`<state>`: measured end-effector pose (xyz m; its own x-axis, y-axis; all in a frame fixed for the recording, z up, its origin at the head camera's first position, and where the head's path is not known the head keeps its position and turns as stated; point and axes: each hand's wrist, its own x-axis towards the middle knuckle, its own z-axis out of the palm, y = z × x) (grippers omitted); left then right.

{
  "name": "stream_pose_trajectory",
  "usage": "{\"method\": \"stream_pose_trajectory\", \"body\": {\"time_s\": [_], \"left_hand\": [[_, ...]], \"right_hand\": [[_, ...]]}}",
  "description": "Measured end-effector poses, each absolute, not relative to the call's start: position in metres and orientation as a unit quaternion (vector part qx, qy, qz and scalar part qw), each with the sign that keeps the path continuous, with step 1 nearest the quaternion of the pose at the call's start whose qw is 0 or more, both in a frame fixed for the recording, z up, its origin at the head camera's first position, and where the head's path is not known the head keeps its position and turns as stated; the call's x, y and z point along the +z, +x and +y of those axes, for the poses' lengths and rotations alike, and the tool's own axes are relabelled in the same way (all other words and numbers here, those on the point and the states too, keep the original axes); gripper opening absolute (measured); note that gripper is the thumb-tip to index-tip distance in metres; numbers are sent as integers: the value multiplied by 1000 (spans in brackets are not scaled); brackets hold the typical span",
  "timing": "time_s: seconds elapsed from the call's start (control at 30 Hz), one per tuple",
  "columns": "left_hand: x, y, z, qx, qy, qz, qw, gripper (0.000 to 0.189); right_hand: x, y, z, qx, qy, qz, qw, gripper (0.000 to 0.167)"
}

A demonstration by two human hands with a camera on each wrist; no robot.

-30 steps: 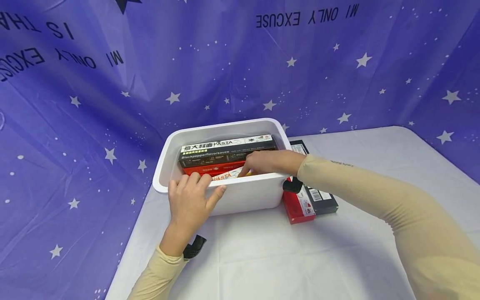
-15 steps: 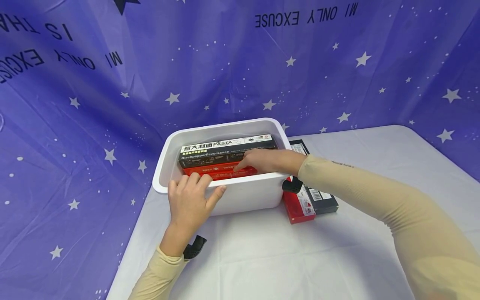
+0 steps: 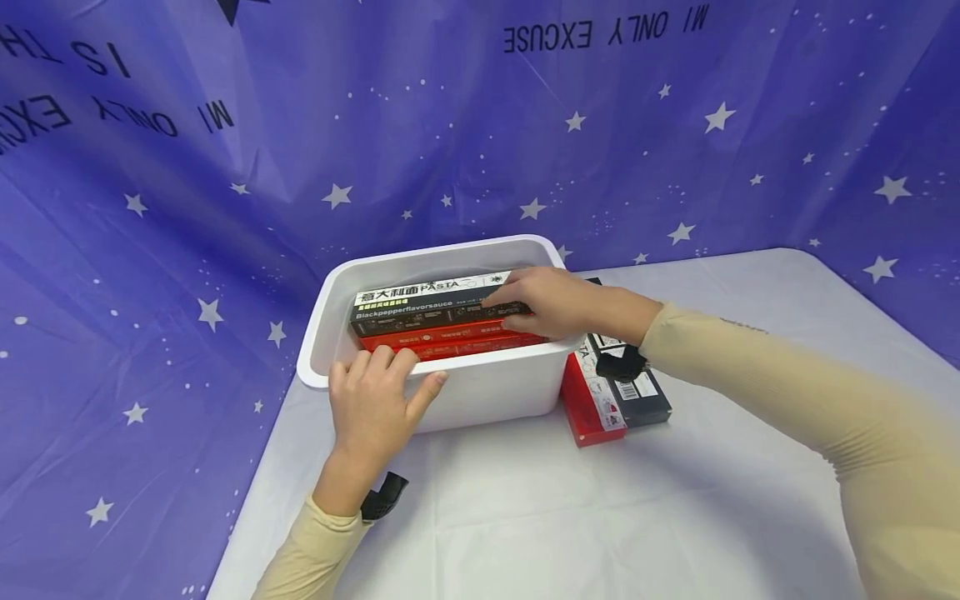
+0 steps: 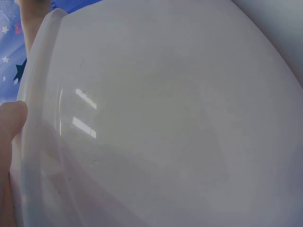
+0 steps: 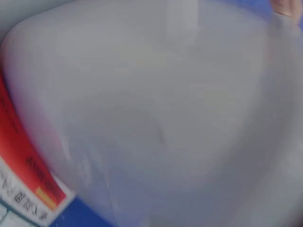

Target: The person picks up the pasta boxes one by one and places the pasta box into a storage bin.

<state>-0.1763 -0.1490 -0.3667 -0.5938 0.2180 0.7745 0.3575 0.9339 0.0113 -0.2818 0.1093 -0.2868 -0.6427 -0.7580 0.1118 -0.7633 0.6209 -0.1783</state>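
My left hand grips the white bin at frame centre while my right hand, loosely spread, overlies the pasta boxes inside (contact indeterminable), apparently a packing step whose next move likely requires lifting clear toward the red box right of centre.

Wht bin, blk/red boxes, purp starry cloth

Blue-purple starry backdrop — fabric, it seems — behind a white-covered table.
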Motion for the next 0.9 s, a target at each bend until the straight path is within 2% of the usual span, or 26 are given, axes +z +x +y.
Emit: {"method": "stream_pose_trajectory", "body": {"time_s": [0.3,0.6,0.9], "left_hand": [[-368,-175,-149,-89,-160,-888,421,75],[-367,-176,-149,-88,-166,-888,420,73],[-367,-177,-149,-92,-165,-885,426,73]], "right_hand": [[-274,-265,176,145,356,-918,95,46],[-301,-250,242,170,242,-952,80,52],[-350,-239,262,174,212,-959,78,60]]}}
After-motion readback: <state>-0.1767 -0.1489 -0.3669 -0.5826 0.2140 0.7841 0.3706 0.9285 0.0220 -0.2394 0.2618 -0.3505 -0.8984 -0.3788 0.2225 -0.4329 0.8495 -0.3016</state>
